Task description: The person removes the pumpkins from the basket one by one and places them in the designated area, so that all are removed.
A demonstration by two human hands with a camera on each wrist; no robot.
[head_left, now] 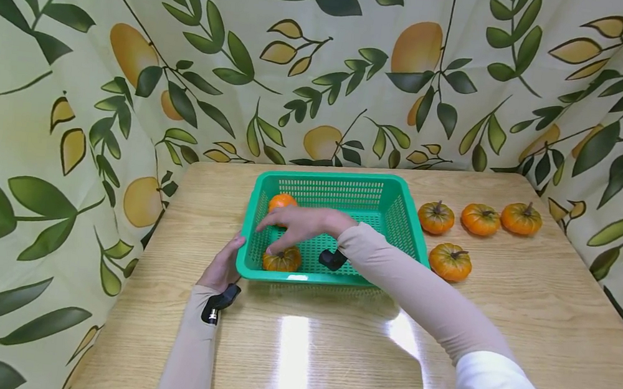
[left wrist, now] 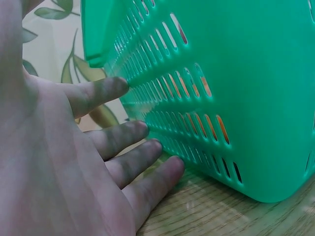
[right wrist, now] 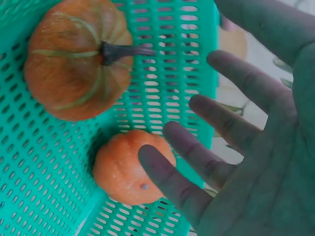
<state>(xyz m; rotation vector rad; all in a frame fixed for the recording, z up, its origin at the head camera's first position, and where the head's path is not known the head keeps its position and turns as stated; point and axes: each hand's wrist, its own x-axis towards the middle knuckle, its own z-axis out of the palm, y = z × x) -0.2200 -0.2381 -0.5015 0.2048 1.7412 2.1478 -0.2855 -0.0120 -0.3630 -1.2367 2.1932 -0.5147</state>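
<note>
A green slotted plastic basket (head_left: 330, 176) stands on the table. Inside its left end lie two small orange pumpkins: a near one (head_left: 283, 259) with a dark stem and green-streaked ribs, and a far one (head_left: 282, 202), partly covered by a hand in the head view. My right hand (head_left: 300, 223) hovers over them, its fingers spread and extended; in the right wrist view no pumpkin is in its grasp. Along the basket's left outer side is my left hand (head_left: 221, 266), its straight fingers (left wrist: 165, 174) reaching to the slotted wall (left wrist: 256, 98).
Several more pumpkins sit right of the basket: one by its far right corner (head_left: 435, 218), one nearer (head_left: 450, 262), and two farther right, a middle pumpkin (head_left: 480, 219) and an outer pumpkin (head_left: 521, 218). A leaf-patterned curtain (head_left: 326, 96) borders the wooden table (head_left: 352, 355).
</note>
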